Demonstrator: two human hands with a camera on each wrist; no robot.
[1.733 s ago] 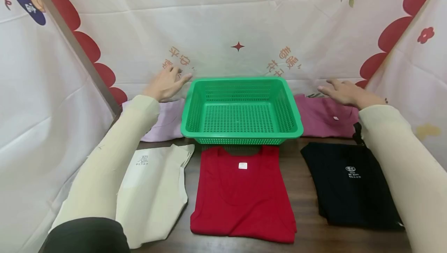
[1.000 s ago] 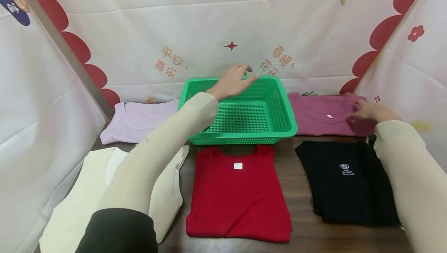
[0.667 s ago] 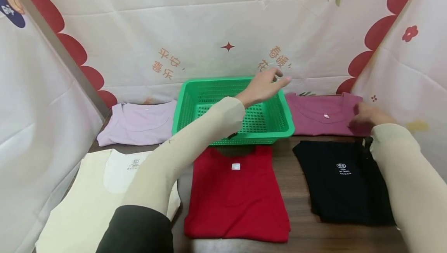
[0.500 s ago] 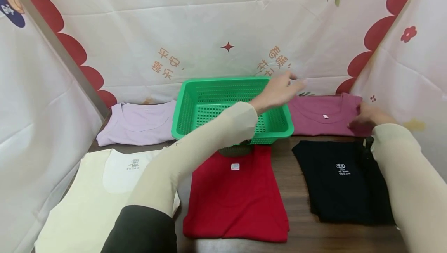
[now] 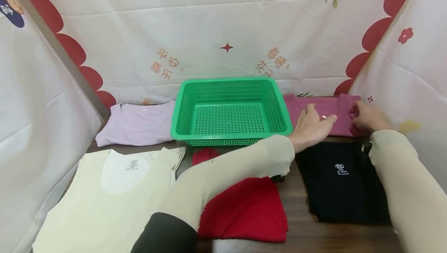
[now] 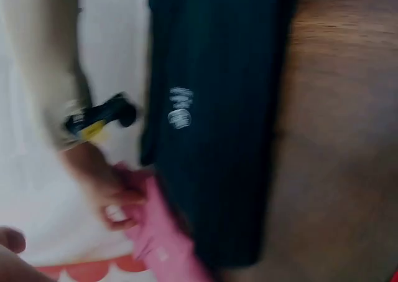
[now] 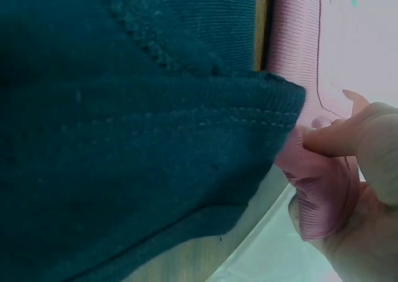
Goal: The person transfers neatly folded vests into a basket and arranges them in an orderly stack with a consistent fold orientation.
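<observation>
At the back right lies a folded pink shirt [image 5: 345, 109]. My right hand [image 5: 370, 118] pinches its right end; in the right wrist view, thumb and fingers of that hand [image 7: 380, 148] close around a bunched fold of the pink fabric [image 7: 320, 198]. My left hand [image 5: 310, 128] is over the left part of the same shirt, thumb and forefinger spread, holding nothing. In the left wrist view only a bit of it shows at the lower left. A folded black shirt [image 5: 335, 194] lies just in front, partly under my right forearm.
A green plastic basket [image 5: 181, 136] stands at the back middle. A lilac shirt [image 5: 139, 125] lies left of it, a cream shirt [image 5: 87, 206] at the front left. Below my left forearm is a red shirt [image 5: 248, 214]. Printed cloth walls [image 5: 139, 32] enclose the table.
My left hand has swept rightward from the basket's left side, across it, and down over the pink shirt. My right hand has moved right and taken hold of the pink shirt's end.
</observation>
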